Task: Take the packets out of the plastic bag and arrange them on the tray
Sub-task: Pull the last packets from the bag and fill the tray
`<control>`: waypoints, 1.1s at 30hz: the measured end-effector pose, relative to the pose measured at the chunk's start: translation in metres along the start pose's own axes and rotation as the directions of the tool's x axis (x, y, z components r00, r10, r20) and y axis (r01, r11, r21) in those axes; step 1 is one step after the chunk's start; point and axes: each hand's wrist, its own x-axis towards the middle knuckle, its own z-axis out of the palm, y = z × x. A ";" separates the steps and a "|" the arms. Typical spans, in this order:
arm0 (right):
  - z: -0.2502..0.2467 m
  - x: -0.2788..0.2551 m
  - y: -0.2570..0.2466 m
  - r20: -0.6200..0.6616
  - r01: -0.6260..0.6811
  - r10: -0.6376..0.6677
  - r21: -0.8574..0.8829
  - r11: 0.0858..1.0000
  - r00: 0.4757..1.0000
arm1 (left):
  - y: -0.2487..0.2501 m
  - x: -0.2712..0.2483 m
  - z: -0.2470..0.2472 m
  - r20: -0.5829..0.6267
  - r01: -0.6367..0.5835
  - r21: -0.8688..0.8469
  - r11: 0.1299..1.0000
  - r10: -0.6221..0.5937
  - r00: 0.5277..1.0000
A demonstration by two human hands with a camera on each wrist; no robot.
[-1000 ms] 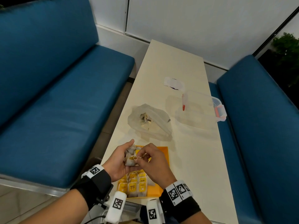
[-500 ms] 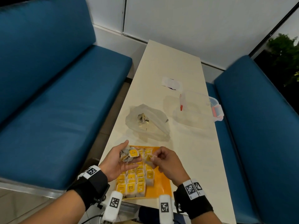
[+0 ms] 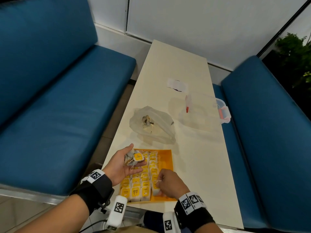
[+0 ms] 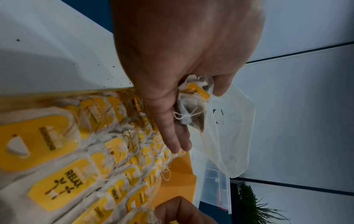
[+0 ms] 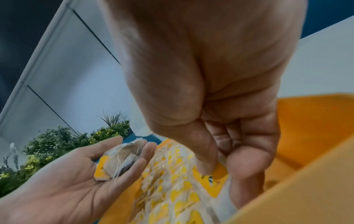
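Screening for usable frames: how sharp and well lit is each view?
Head view: evenly lit, benches bowed by the wide lens, plastic bag fairly sharp. Left wrist view: dim, nearest packets soft though RELAX reads. Right wrist view: right hand looms blurred, tray smeared orange.

Pkt (image 3: 155,191) in right hand (image 3: 170,184) is mostly hidden by it; pkts (image 3: 148,120) in plastic bag (image 3: 162,132) are too blurred to be counted.
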 end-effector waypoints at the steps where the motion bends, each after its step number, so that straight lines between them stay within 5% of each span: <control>1: 0.003 0.002 0.000 0.010 -0.008 0.008 -0.010 1.000 1.000 | 0.000 0.000 0.000 -0.001 -0.001 0.003 1.000 0.001 1.000; 15: 0.028 0.017 0.005 -0.043 -0.077 0.074 -0.064 0.995 0.996 | -0.001 0.000 -0.001 -0.007 0.003 0.059 0.998 -0.003 1.000; 33: 0.022 0.013 -0.008 -0.229 -0.004 -0.010 -0.059 0.998 0.973 | 0.001 0.003 -0.005 0.018 0.041 0.077 0.996 -0.042 0.999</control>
